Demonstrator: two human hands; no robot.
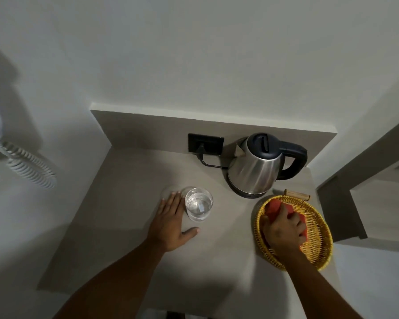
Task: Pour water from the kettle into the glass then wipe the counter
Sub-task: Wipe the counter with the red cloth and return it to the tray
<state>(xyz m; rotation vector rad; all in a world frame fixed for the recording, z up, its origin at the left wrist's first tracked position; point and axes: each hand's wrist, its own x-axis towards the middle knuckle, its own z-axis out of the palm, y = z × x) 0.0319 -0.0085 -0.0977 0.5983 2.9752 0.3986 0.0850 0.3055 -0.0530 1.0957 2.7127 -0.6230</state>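
In the basket (pixel 318 254), the right hand (pixel 282 231) grips the cloth (pixel 274 208); left hand (pixel 172 224) lies flat. Lift gently, missing the glass (pixel 199 203).

I see the left hand (pixel 171 223) lying flat on the counter (pixel 129 226), fingers spread. The glass (pixel 198 204) stands just to its right, with water in it. The right hand (pixel 282 230) is inside the yellow basket (pixel 318 247) and its fingers are closed on a red cloth (pixel 274 207). The shiny kettle (pixel 258 168) sits on its base beyond both hands, nearer the right one. Its cord (pixel 209 163) goes to a black wall socket (pixel 205 143).
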